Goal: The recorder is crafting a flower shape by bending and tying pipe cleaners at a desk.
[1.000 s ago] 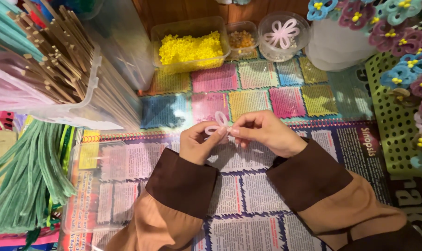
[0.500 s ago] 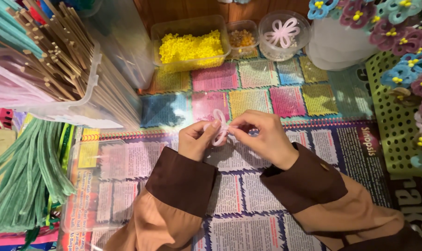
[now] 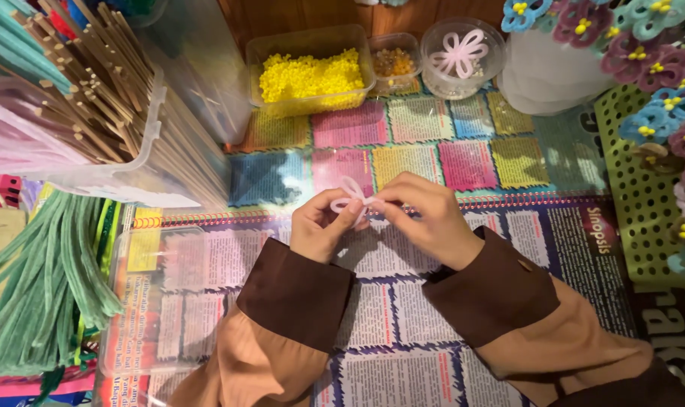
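Observation:
My left hand (image 3: 321, 226) and my right hand (image 3: 425, 218) meet over the middle of a printed paper sheet (image 3: 433, 301). Between their fingertips they pinch a small pale pink pipe-cleaner piece (image 3: 351, 192) bent into looped petals. Both hands grip it, left from the left side, right from the right. The fingers hide the piece's lower part. Both arms wear tan sleeves with dark brown cuffs.
At the back stand a clear tub of yellow beads (image 3: 311, 74), a small tub of orange beads (image 3: 394, 62) and a round dish with a pink flower (image 3: 461, 54). Wooden sticks (image 3: 93, 113) fill a bin at left, green pipe cleaners (image 3: 41, 286) lie below. Finished flowers (image 3: 659, 90) crowd the right.
The hands have stayed in nearly the same spot. The fingers have shifted slightly on the pink piece, whose loops now stick up a little more.

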